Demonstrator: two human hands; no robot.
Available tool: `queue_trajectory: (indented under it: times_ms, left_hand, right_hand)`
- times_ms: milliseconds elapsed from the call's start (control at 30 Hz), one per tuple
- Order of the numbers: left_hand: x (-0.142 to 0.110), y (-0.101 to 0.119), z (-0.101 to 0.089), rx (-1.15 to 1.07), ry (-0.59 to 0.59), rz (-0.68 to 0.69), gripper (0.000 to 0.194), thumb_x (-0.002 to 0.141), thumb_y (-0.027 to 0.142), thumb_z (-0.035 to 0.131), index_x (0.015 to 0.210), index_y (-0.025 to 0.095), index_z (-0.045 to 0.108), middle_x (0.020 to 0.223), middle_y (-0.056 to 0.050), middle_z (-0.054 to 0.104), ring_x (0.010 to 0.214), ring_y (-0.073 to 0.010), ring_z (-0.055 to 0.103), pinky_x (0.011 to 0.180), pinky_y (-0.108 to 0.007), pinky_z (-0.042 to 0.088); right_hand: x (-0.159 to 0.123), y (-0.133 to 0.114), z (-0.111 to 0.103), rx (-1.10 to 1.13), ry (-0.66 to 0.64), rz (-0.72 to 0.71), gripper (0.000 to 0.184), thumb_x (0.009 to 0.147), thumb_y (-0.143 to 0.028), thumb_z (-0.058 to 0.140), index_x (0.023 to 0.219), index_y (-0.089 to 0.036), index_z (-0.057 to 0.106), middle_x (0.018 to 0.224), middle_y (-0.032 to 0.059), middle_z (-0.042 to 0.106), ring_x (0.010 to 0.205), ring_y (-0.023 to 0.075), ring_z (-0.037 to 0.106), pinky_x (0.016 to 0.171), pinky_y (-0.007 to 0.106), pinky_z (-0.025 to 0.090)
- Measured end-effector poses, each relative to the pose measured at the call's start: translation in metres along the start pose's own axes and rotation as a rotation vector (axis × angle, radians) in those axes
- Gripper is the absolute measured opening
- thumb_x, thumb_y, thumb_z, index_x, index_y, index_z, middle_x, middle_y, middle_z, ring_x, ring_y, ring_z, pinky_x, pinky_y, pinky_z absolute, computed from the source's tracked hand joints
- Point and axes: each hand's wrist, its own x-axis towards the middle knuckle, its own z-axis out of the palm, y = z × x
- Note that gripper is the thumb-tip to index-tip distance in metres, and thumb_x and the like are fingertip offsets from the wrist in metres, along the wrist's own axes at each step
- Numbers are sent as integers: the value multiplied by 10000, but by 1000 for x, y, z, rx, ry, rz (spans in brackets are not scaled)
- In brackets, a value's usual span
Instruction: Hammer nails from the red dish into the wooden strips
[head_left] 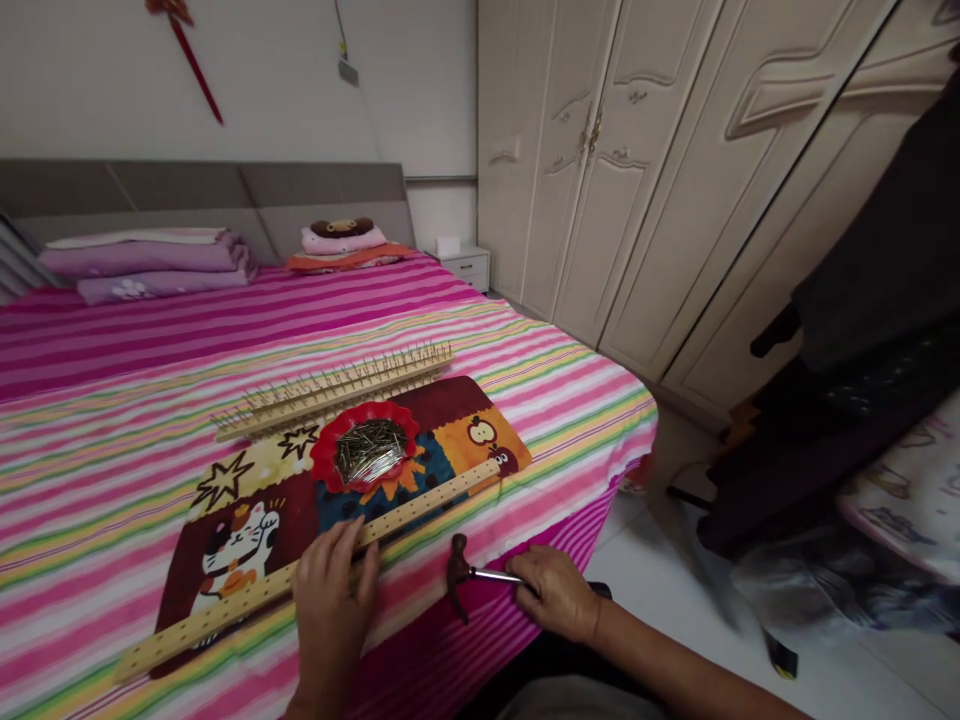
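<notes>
A long wooden strip (420, 505) with a row of holes lies across a colourful cartoon mat (247, 500) on the striped bed. My left hand (330, 590) rests on the strip near its middle, fingers curled over it. My right hand (555, 590) grips the shaft of a small hammer (461, 578) whose dark head lies on the bed's edge. A red scalloped dish (326, 455) filled with several thin nails sits just beyond the strip. Behind it lie wooden strips (330, 390) with nails standing upright in them.
The pink striped bedspread (112, 400) covers the bed; folded bedding (142, 262) and a pillow with a plush toy (341, 240) lie at the headboard. A cream wardrobe (637, 180) and bedside cabinet (466, 265) stand at right. Dark clutter (862, 380) fills the floor on the right.
</notes>
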Motion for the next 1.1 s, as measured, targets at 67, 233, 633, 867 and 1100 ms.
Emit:
queue_trajectory:
  times_ms: [67, 233, 633, 867, 1100]
  left_hand:
    - [-19, 2, -3, -11, 56, 3, 240, 835, 332, 511, 1009, 224, 637, 955, -118, 662, 960, -260, 573, 906, -405, 386]
    - [-88, -31, 11, -42, -46, 21, 170, 798, 281, 549, 923, 273, 665, 869, -80, 692, 826, -251, 611, 780, -392, 434]
    - [-126, -59, 27, 195, 42, 140, 257, 833, 305, 470, 851, 237, 717, 888, -56, 708, 797, -199, 619, 717, -333, 447]
    - [-128, -59, 26, 244, 53, 174, 256, 841, 291, 468, 857, 229, 716, 901, -62, 697, 823, -200, 611, 737, -335, 451]
    - [-138, -50, 25, 219, 54, 49, 288, 855, 273, 423, 836, 231, 708, 952, -75, 686, 871, -209, 613, 788, -360, 467]
  right_hand:
    - [0, 0, 0, -5, 3, 2, 234, 726, -108, 490, 879, -209, 636, 771, 32, 689, 731, 204, 578, 661, 285, 372]
    - [0, -1, 1, -21, 2, -5, 214, 720, -110, 493, 852, -206, 631, 778, 35, 694, 738, 207, 578, 649, 287, 366]
    - [-2, -2, 5, -70, 5, -18, 218, 759, -128, 488, 895, -207, 639, 804, 33, 692, 758, 205, 569, 667, 283, 349]
    - [-4, 0, 10, -89, 28, -19, 217, 768, -131, 487, 903, -204, 640, 824, 41, 687, 787, 213, 575, 664, 283, 344]
    - [-4, -1, 11, -116, 53, -33, 196, 761, -130, 499, 881, -201, 638, 802, 35, 679, 765, 208, 571, 656, 276, 342]
